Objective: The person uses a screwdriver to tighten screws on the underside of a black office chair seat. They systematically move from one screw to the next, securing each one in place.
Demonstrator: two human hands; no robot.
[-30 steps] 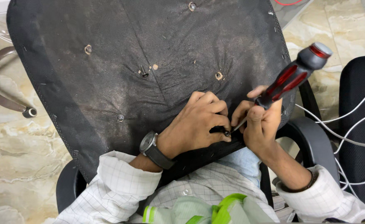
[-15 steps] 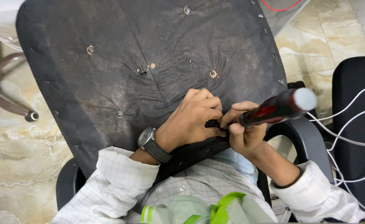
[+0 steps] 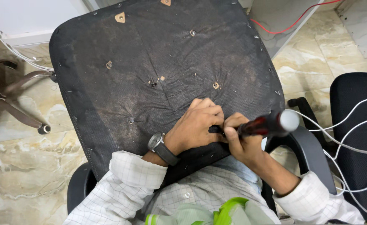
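your right hand (image 3: 244, 143) is wrapped tight around the red-and-black screwdriver with the white cap (image 3: 267, 124), while your left hand (image 3: 198, 127) pinches at its tip on the black fabric-covered chair seat underside (image 3: 158, 79) across your lap. the handle looks stiff and grippy; the seat seems bulky, its cloth soft.

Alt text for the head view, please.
A right hand grips a red-and-black screwdriver beside the left hand, both at the near edge of an upturned black chair seat over a marble floor.
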